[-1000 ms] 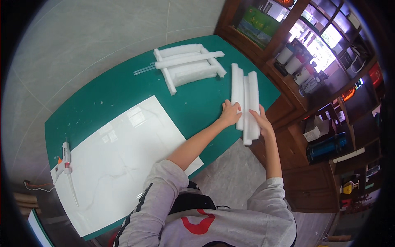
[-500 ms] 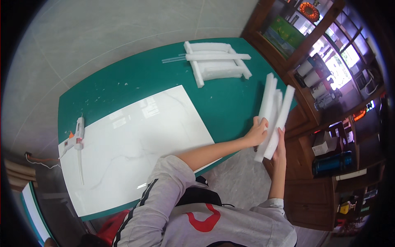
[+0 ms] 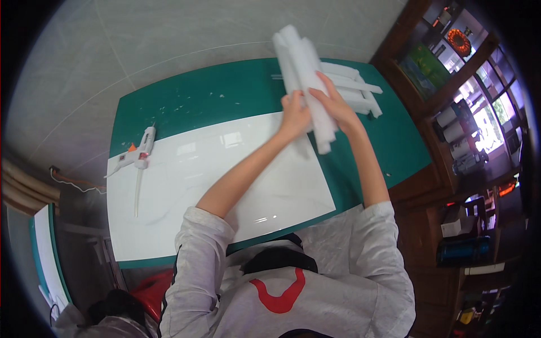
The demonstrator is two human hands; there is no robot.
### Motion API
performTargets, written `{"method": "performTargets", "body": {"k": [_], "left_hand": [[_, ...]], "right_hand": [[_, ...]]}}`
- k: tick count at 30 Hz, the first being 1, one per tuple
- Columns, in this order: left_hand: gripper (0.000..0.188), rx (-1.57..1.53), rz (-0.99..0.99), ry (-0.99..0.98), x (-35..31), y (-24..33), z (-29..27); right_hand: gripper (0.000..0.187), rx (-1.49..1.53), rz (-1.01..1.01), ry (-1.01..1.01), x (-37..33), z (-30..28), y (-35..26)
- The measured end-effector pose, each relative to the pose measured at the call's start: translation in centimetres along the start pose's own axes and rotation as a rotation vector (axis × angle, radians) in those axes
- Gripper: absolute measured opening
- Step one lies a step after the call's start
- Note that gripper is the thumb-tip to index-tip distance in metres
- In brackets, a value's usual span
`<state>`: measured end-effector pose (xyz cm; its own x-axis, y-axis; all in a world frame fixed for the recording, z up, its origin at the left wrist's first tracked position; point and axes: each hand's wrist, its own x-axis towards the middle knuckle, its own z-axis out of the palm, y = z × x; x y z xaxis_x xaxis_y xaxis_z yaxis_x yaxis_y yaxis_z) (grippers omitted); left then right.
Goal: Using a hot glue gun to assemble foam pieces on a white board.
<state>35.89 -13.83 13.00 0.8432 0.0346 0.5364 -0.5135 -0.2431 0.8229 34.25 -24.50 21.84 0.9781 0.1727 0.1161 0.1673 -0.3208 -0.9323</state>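
A bundle of long white foam strips [image 3: 301, 66] is raised at a tilt over the far middle of the table. My left hand [image 3: 295, 116] is closed round its left side, and my right hand [image 3: 333, 105] grips it from the right, with fingers across the strips. Behind the bundle, partly covered by it, more white foam pieces [image 3: 365, 102] lie on the green tabletop. The ends of thin clear sticks [image 3: 276, 76] poke out left of the bundle.
A glossy white marble-patterned board [image 3: 225, 169] covers the near left of the green table [image 3: 186, 93]. On its left edge rests a white glue gun [image 3: 145, 149] with a glue stick trailing. Wooden shelves [image 3: 389, 42] holding bottles and boxes stand along the right.
Both hands have carried the foam strips from the table's right edge leftward and away from me. The strips, spread apart before, are now squeezed together. The view has shifted slightly.
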Motion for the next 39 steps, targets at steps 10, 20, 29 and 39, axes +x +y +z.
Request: {"method": "performTargets", "body": {"k": [10, 20, 29, 39], "left_hand": [[0.064, 0.158, -0.48, -0.331, 4.7, -6.6, -7.6], [0.076, 0.263, -0.392, -0.576, 4.0, -8.9, -6.6], [0.072, 0.483, -0.338, -0.525, 3.2, -8.3, -7.7], [0.06, 0.648, -0.007, -0.735, -5.6, 1.9, -16.3]], "right_hand": [[0.072, -0.377, 0.035, 0.045, 12.6, 5.9, 7.2], [0.058, -0.837, -0.053, 0.074, 10.1, 7.9, 8.4], [0.054, -0.88, -0.139, 0.123, 11.9, 7.9, 10.9], [0.047, -0.883, -0.491, 0.203, 6.6, 12.3, 6.0]]}}
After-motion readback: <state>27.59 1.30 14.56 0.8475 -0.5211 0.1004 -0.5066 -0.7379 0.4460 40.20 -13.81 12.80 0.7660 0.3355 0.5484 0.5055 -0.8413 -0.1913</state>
